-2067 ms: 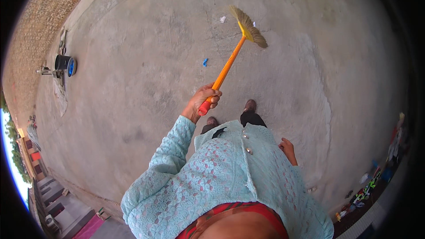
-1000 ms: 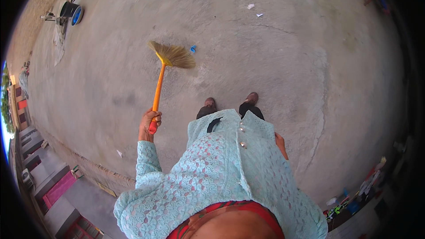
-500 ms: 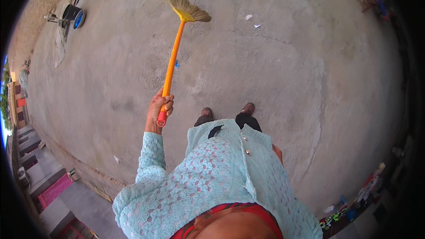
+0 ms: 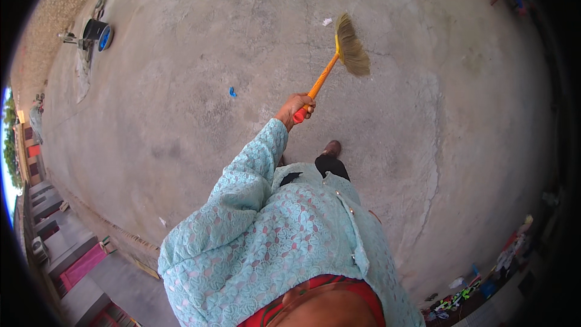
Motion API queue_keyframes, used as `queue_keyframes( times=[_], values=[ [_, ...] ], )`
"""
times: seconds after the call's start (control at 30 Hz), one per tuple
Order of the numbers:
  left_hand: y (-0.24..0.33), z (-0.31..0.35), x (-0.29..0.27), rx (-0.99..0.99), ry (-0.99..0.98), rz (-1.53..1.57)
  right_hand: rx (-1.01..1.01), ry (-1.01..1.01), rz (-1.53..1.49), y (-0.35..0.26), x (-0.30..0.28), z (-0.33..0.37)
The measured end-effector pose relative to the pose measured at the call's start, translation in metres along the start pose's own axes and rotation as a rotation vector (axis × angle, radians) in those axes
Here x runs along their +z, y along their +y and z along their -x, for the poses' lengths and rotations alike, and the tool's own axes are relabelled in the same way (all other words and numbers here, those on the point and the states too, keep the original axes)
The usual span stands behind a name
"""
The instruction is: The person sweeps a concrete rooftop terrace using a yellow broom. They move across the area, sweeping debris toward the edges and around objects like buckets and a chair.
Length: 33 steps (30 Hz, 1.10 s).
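My left hand (image 4: 296, 109) is wrapped round the red-tipped end of an orange broom handle, out in front of my body. The broom (image 4: 353, 48) has a yellow collar and a fan of dry, straw-coloured bristles, which are at the concrete floor ahead and to the right. Just left of the bristles lies a white scrap (image 4: 327, 22). A small blue scrap (image 4: 232, 91) rests on the floor, left of my hand. Beside the jacket's right edge only a thin sliver of my right hand (image 4: 375, 215) shows; its fingers are hidden.
Rough concrete floor (image 4: 181, 85) with cracks surrounds me. A black bucket (image 4: 94, 29) and a basin with blue inside (image 4: 105, 37) stand far left. Mixed coloured items (image 4: 466, 290) lie along the lower right edge. My brown shoe (image 4: 332, 148) is below the broom.
My left hand has swung the broom from left to right, and its bristles now stand beside the white scrap. One of two white scraps is no longer visible. My right hand shows less.
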<state>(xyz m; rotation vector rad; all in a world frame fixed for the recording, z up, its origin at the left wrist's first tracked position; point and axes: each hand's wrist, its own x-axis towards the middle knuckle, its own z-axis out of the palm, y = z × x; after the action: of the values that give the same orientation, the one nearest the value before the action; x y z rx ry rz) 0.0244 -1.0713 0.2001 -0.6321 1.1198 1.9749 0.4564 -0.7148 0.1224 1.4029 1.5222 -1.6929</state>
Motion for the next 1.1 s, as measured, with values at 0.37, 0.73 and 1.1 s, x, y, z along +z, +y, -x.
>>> queue_keyframes(
  times=[0.37,0.73,1.1],
  values=[
    [0.023,0.086,-0.075,0.185,0.492,0.093,0.056,-0.046,-0.094,-0.085,-0.006,-0.008],
    [0.05,0.194,-0.112,0.463,0.57,0.14,-0.035,-0.086,0.272,-0.314,0.067,-0.059],
    [0.14,0.133,-0.098,0.302,0.105,0.388,-0.105,-0.102,0.389,-0.446,0.202,-0.014]
  ],
)
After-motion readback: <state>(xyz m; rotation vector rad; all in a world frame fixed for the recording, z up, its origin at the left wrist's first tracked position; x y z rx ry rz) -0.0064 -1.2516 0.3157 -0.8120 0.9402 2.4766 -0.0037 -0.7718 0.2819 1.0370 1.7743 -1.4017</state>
